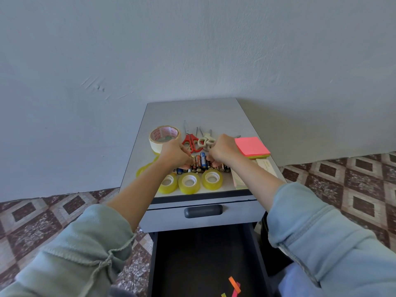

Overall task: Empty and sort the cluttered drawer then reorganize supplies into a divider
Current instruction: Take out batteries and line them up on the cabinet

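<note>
- Drawer [205,254]: pulled open at the bottom of the view, a dark box with straight walls; a few bright paper strips [234,287], orange, pink and yellow, lie at its near end.
- Above it a closed grey drawer front with a dark oval handle [203,211].
- Table [192,112]: smooth, matt grey top against a pale wall, over a floor of brown and cream diamond tiles.
- Batteries [200,161]: small cylinders, black, orange and blue, packed in a loose row at the middle of the table.
- Clear tapes [189,183]: three glossy yellowish rolls with white cores, side by side along the near edge, just in front of the batteries.
- Wide tape [164,136]: large cream roll at back left.
- Red scissors [190,140] and cream scissors [205,141] lie behind the batteries, blades pointing to the wall.
- Notes [251,146]: square pink pad on yellow and green layers, at right.
- Red print runs round the wide tape's core, too small to read; the battery labels are also unreadable.
- Left grip [174,155]: fingers curled down onto the left end of the battery row.
- Right grip [222,150]: fingers curled onto the row's right part.
- Both grips are on the table, well apart from the drawer below.
</note>
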Motion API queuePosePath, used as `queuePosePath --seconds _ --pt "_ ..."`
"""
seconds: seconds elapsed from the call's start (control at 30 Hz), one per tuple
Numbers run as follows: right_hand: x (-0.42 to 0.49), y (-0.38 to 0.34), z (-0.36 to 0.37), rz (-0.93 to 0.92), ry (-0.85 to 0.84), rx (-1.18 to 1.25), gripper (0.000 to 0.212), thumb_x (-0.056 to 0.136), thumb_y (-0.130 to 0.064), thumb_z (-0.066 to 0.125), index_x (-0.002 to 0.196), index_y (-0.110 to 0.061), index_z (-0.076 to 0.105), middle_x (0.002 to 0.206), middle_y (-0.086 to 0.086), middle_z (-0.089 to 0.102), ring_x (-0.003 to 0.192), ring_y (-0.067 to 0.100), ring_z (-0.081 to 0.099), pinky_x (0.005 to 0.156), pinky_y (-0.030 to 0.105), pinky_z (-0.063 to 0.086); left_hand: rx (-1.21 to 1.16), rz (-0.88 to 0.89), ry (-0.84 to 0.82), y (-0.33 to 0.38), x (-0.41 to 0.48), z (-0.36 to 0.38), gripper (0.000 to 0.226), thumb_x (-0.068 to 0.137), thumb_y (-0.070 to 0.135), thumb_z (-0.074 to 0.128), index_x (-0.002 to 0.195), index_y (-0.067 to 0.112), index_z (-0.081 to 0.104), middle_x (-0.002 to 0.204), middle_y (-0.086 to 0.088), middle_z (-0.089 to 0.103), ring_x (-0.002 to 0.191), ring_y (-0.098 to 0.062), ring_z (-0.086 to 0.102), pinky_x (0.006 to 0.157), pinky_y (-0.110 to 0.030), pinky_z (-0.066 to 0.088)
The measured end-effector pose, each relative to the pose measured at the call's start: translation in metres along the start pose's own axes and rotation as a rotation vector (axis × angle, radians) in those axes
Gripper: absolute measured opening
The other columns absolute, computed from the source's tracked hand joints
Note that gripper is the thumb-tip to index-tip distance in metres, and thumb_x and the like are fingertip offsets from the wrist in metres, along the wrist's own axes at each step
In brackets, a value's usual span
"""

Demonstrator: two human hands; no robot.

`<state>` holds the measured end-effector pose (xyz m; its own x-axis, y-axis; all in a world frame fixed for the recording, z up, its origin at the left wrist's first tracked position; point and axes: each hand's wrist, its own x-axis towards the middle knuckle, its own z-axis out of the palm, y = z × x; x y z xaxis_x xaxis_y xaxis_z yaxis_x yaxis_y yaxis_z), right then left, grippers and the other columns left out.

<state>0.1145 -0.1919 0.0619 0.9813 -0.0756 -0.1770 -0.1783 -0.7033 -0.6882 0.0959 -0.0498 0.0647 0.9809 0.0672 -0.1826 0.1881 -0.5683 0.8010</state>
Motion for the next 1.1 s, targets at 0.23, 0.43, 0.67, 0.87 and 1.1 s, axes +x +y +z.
queuePosePath --seconds 0.23,0.43,0.67,0.87,1.1 --pt "-0.005 0.006 -0.001 -0.065 0.045 -0.012 0.015 0.082 -0.003 0.061 0.095 0.002 0.066 0.08 0.013 0.065 0.073 0.024 0.064 0.062 0.028 0.051 0.056 0.038 0.051 -0.002 -0.002 -0.002 0.011 0.077 0.0 0.072 0.073 0.007 0.064 0.07 -0.005 0.061 0.057 -0.011 0.062 0.048 -0.014 0.052" --pt "-0.028 0.009 -0.007 -0.168 0.12 0.094 0.013 0.081 0.001 0.061 0.089 0.006 0.07 0.082 0.021 0.068 0.055 0.02 0.055 0.072 0.042 0.055 -0.046 0.096 0.097 -0.005 -0.022 -0.006 0.011 0.082 0.004 0.069 0.072 0.007 0.065 0.07 -0.007 0.064 0.054 -0.009 0.061 0.05 -0.012 0.05" --pt "-0.099 0.024 0.007 -0.192 -0.08 0.295 0.013 0.084 0.001 0.063 0.073 -0.005 0.063 0.061 0.008 0.06 0.044 0.011 0.056 0.04 0.017 0.044 -0.261 0.119 -0.027 -0.035 -0.086 0.011 0.009 0.084 0.005 0.067 0.076 0.009 0.066 0.071 -0.004 0.064 0.052 -0.004 0.061 0.058 -0.011 0.052" --pt "-0.143 0.074 0.06 -0.105 -0.283 0.347 0.01 0.086 0.0 0.062 0.077 -0.004 0.065 0.065 0.007 0.062 0.05 0.014 0.057 0.044 0.018 0.047 -0.264 -0.003 -0.147 -0.107 -0.132 0.049 0.003 0.085 0.005 0.066 0.083 0.006 0.068 0.073 -0.004 0.065 0.054 -0.003 0.062 0.06 -0.013 0.053" --pt "-0.168 0.142 0.123 0.023 -0.448 0.237 0.008 0.085 -0.003 0.064 0.08 -0.007 0.069 0.068 0.006 0.065 0.054 0.013 0.06 0.05 0.019 0.048 -0.113 -0.173 -0.272 -0.194 -0.16 0.081 0.008 0.087 0.011 0.064 0.08 0.014 0.067 0.077 -0.002 0.066 0.068 -0.01 0.064 0.068 -0.016 0.055"
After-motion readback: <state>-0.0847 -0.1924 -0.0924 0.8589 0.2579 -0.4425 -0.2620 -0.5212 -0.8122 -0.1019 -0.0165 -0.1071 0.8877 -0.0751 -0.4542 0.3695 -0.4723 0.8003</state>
